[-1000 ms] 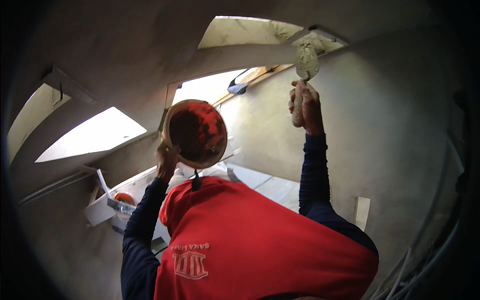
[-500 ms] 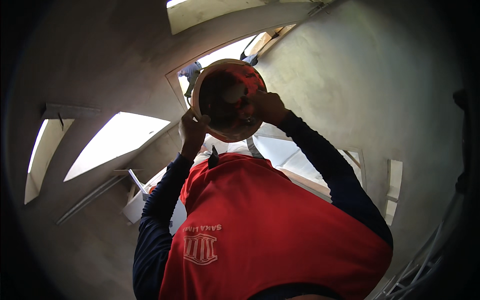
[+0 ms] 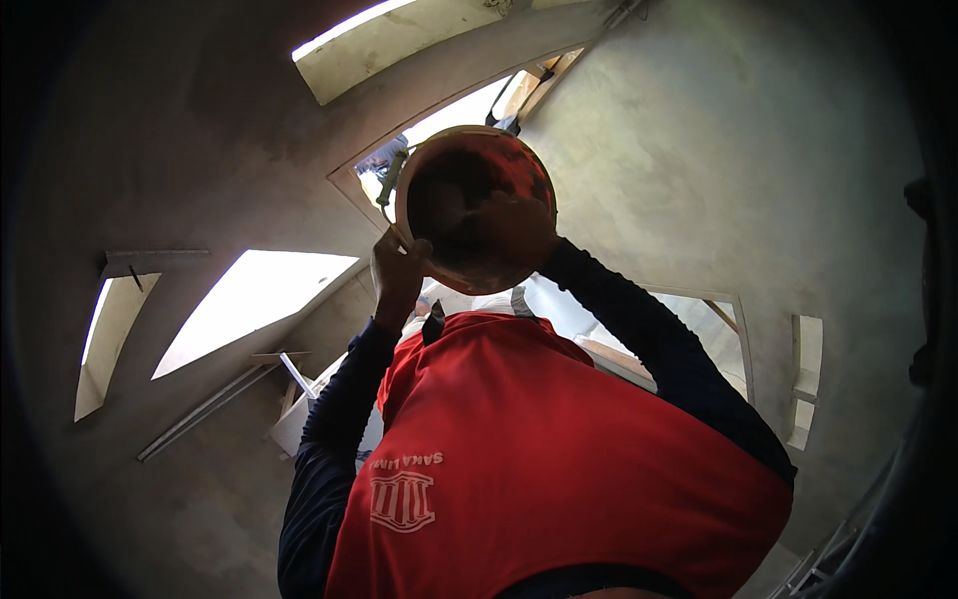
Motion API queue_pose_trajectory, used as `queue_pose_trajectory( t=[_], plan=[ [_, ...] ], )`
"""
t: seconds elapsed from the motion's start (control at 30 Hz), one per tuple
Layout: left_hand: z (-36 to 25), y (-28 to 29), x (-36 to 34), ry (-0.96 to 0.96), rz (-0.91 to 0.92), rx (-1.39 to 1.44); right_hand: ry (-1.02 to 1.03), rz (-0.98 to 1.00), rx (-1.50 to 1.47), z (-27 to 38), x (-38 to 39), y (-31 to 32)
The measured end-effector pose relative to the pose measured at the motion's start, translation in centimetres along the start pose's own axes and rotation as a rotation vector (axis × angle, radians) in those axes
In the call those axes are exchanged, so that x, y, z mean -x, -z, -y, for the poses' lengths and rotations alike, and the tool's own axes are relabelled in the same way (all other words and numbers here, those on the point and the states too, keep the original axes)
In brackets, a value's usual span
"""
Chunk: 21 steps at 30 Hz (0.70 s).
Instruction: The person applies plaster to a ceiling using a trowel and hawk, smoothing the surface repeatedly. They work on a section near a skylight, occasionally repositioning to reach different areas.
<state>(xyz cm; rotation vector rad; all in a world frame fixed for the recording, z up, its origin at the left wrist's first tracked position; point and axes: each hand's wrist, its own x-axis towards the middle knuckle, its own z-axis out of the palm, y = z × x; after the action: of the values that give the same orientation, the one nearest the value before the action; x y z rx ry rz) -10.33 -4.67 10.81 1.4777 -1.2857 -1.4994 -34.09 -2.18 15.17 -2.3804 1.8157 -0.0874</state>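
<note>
A round bucket [image 3: 449,268] with an orange-red inside is tipped so its mouth faces me. Dark residue coats much of its inner wall. My left hand [image 3: 399,265] is closed on the near left part of its rim. Reaching over the right side, my right hand [image 3: 521,228] is down inside the bucket's mouth. Deep shadow hides its fingers, so what it holds, if anything, does not show. A curved handle [image 3: 389,185] hangs along the bucket's left side.
Grey plastered walls [image 3: 689,170] surround me, with bright openings [image 3: 249,304] at several places. Beyond the bucket, part of a person [image 3: 382,158] shows through one opening. A long pale strip [image 3: 205,411] lies at lower left, and a metal ladder-like frame [image 3: 823,559] at lower right.
The bucket has shifted slightly right and its mouth faces me more squarely. My right hand has moved deeper inside it; my left hand keeps its hold on the rim.
</note>
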Motion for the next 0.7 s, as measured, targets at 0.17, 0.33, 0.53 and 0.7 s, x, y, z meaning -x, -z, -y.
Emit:
queue_pose_trajectory(
  t=[0.17, 0.33, 0.53, 0.7],
  plan=[
    [-0.8, -1.1, 0.5, 0.012, 0.006, -0.050, -0.043, 0.068, 0.000, -2.8, 0.9, -1.0],
    [-2.1, -1.6, 0.6, -0.047, 0.022, -0.116, 0.022, 0.032, -0.043, -3.4, 0.9, -4.4],
    [-1.6, -1.6, -0.8, -0.103, -0.014, -0.086, 0.105, 0.063, -0.179, -4.8, 2.8, -2.0],
    [0.0, -0.6, -1.2, -0.040, -0.039, 0.236, 0.002, -0.013, -0.535, -5.4, 5.1, 3.1]
  ],
)
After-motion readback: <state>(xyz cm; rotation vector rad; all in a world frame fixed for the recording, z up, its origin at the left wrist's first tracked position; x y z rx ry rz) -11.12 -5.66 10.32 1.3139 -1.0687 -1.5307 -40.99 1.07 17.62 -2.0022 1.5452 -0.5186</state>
